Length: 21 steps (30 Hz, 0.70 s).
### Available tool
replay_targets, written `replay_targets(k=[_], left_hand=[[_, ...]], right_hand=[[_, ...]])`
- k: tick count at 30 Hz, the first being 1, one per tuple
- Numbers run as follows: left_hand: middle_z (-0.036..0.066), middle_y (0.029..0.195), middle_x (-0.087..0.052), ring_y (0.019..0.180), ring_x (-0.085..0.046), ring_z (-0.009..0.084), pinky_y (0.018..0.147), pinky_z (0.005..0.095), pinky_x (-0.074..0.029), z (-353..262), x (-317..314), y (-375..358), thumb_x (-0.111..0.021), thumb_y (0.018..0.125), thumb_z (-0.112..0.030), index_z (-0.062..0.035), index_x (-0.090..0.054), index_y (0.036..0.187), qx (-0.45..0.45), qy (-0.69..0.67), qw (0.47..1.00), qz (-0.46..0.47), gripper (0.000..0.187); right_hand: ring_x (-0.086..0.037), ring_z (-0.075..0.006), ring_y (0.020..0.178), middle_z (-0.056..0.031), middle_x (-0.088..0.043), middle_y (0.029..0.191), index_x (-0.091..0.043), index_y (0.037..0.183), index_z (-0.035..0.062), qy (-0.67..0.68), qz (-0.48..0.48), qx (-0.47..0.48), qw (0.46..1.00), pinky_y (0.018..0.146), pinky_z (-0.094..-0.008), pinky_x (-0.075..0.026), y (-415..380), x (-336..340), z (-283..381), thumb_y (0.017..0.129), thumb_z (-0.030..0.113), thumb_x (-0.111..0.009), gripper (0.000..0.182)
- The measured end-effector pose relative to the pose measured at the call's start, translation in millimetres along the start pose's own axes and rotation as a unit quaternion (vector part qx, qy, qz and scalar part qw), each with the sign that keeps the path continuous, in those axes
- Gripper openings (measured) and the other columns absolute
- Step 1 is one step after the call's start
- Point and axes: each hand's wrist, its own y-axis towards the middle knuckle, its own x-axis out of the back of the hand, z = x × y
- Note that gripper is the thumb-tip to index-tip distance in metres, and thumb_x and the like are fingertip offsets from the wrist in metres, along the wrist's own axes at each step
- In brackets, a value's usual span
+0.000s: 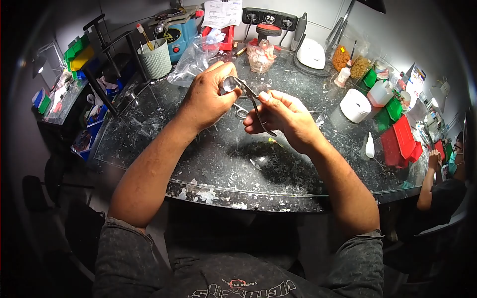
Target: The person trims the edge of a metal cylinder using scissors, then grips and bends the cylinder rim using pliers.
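My left hand (208,97) is closed around a small, shiny, round-ended piece (229,84) that looks like metal or clear plastic; the rest of it is hidden in my fingers. A pair of metal pliers (258,115) is in my right hand (288,116), thumb on top and fingers around the handles. The jaws of the pliers meet the round piece at my left fingers; whether they bite on it cannot be made out. On the bench below, between my hands, lies a metal tool with a ring handle (241,113). Nearer me is a small yellow-green bit (272,141).
The dark, white-speckled bench (218,164) curves around me. At the back stand a ribbed pot (155,59), a clear plastic bag (191,67) and a glass burner-like jar (262,57). To the right are a white roll-shaped container (355,105), a small white bottle (369,146) and another person (442,188).
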Motion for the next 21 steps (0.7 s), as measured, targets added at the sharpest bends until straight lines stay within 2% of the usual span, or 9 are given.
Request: replay_targets(k=[1,7,14,21], left_hand=[[0.006,0.075,-0.046,0.071,-0.046,0.0148,0.066,0.0304,-0.039,0.1,-0.3,0.1,-0.066,0.078,-0.002,0.0000,-0.047,0.079,0.010,-0.009,1.000,-0.001,0.019],[0.006,0.075,-0.046,0.071,-0.046,0.0149,0.066,0.0301,-0.039,-2.7,0.3,-0.7,-0.065,0.081,-0.004,-0.0004,-0.048,0.078,0.011,-0.012,1.000,0.009,0.018],[0.007,0.075,-0.047,0.072,-0.048,0.0162,0.066,0.0306,-0.039,-2.6,0.3,-1.3,-0.065,0.080,-0.003,-0.0002,-0.047,0.079,0.000,-0.008,1.000,0.012,0.019],[0.006,0.075,-0.046,0.071,-0.046,0.0148,0.066,0.0302,-0.039,-2.1,0.4,-0.9,-0.066,0.080,-0.004,-0.0006,-0.047,0.079,0.005,-0.013,1.000,0.019,0.020]], right_hand=[[-0.071,-0.0219,0.084,-0.0132,-0.069,0.091,-0.056,0.097,0.0045,-0.003,-0.004,0.001,1.000,0.080,-0.0350,-0.058,-0.4,-1.2,0.4,0.100,0.037,-0.056,0.032],[-0.070,-0.0187,0.081,-0.0117,-0.070,0.090,-0.057,0.094,0.0062,-0.020,0.000,0.007,1.000,0.077,-0.0303,-0.057,3.4,4.8,-2.0,0.099,0.038,-0.057,0.032],[-0.069,-0.0171,0.077,-0.0098,-0.069,0.087,-0.057,0.092,0.0071,-0.022,-0.014,0.000,1.000,0.074,-0.0301,-0.057,1.1,0.6,0.3,0.100,0.038,-0.057,0.031],[-0.060,-0.0116,0.065,-0.0040,-0.061,0.077,-0.054,0.086,0.0089,-0.029,0.016,0.002,0.999,0.061,-0.0275,-0.051,0.6,3.9,2.4,0.101,0.038,-0.055,0.033]])
